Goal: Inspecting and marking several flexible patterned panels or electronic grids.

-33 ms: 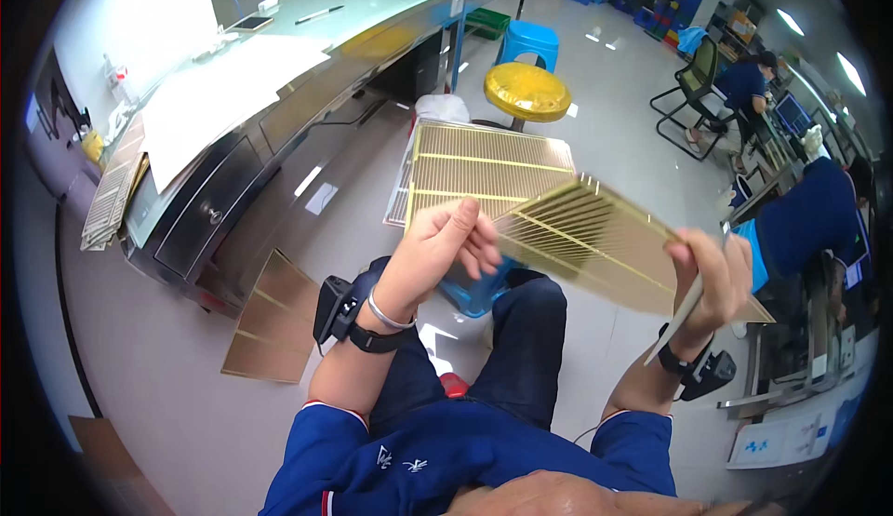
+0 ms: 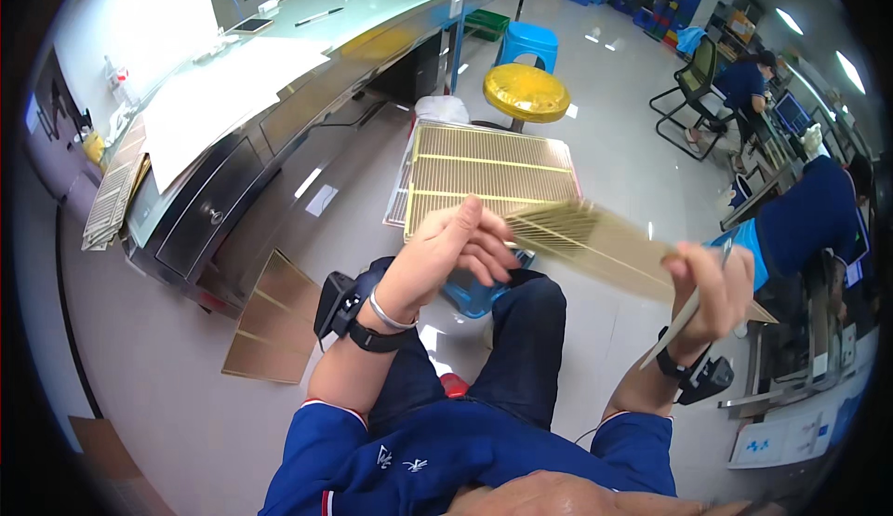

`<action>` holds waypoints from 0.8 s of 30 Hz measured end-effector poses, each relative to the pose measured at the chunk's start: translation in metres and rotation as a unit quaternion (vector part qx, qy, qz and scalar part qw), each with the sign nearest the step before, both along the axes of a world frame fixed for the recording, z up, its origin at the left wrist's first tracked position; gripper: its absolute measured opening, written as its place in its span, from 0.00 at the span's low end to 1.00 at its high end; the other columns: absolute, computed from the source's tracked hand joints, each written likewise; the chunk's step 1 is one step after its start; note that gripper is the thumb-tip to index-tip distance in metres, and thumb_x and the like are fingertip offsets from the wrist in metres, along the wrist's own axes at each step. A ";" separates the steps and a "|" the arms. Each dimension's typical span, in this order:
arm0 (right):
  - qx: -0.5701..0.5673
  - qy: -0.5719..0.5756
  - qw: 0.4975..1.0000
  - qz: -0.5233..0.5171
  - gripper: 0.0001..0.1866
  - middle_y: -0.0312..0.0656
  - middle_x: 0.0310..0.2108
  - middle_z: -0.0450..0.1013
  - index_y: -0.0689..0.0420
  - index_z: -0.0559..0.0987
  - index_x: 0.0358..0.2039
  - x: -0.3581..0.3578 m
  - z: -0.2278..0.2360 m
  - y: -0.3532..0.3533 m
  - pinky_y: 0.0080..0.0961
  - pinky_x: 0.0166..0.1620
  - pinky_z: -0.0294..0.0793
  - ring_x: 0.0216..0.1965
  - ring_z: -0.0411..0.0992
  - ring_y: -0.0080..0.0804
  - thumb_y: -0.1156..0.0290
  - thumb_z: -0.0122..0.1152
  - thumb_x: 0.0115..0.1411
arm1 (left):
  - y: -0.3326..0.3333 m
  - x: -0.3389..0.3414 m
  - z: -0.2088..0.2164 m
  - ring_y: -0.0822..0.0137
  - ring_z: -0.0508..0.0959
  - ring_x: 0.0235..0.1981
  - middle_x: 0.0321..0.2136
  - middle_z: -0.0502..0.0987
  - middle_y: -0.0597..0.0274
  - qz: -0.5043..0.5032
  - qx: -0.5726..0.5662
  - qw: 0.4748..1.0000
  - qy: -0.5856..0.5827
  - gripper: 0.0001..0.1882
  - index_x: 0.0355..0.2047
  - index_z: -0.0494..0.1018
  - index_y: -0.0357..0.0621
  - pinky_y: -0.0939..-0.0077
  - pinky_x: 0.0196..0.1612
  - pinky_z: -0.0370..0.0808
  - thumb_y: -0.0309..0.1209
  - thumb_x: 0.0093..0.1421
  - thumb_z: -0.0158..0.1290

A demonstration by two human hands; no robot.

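In the head view, the right hand (image 2: 713,294) grips the striped panel (image 2: 609,254) near its right end, its long axis running leftward and away toward the loosely curled left hand (image 2: 462,244), whose contact I cannot tell.

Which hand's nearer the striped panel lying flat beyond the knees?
Left. The left hand is at the flat panel's near edge in this view, contact unclear; the right hand is well off to its right, gripping a raised panel.
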State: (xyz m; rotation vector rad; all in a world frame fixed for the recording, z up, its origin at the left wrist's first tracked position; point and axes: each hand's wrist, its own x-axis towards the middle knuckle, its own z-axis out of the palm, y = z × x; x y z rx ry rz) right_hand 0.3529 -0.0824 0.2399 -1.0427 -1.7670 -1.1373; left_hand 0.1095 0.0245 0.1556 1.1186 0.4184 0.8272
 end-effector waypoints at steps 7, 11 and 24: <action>-0.089 -0.100 0.991 -0.017 0.07 0.29 0.24 0.73 0.49 0.78 0.30 -0.014 -0.049 -0.047 0.18 0.32 0.66 0.25 0.71 0.22 0.63 0.65 0.52 | -0.009 0.019 -0.021 0.70 0.78 0.33 0.36 0.75 0.54 -0.076 -0.139 0.986 -0.052 0.22 0.42 0.65 0.36 0.76 0.35 0.78 0.46 0.65 0.41; -0.169 -0.062 0.983 0.038 0.07 0.31 0.28 0.74 0.49 0.78 0.31 -0.004 -0.108 -0.040 0.20 0.36 0.70 0.32 0.73 0.23 0.65 0.65 0.51 | -0.006 0.023 -0.071 0.73 0.77 0.36 0.35 0.73 0.61 -0.065 -0.184 0.977 -0.081 0.15 0.44 0.62 0.40 0.76 0.38 0.78 0.32 0.61 0.51; -0.307 0.119 0.941 0.083 0.12 0.34 0.34 0.76 0.50 0.79 0.31 -0.036 -0.232 -0.025 0.30 0.42 0.68 0.34 0.74 0.28 0.66 0.70 0.44 | -0.008 -0.011 -0.145 0.83 0.73 0.26 0.32 0.76 0.64 0.007 -0.162 0.986 -0.049 0.13 0.46 0.62 0.42 0.93 0.25 0.69 0.28 0.62 0.48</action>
